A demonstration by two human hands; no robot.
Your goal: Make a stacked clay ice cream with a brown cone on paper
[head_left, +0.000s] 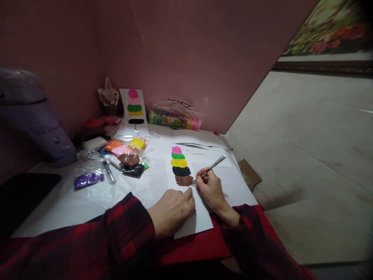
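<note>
A white paper strip (201, 217) lies in front of me with stacked patches of clay on it. From the top they are pink (176, 150), green (178, 156), yellow (178, 163), black (181, 171) and brown (184, 181). My right hand (210, 187) pinches a silver fork (215, 163) with a ridged handle, its tines at the right edge of the brown clay, which carries fine grooves. Just below that patch, my left hand (174, 210) rests on the strip with fingers curled in; nothing shows in them.
Bagged clay in several colours (122, 151) lies left of the strip, near a purple clay pack (89, 181). A purple bottle (43, 120) stands far left. Against the wall lean a similar striped sheet (136, 105) and a bag of coloured sticks or tubes (175, 119).
</note>
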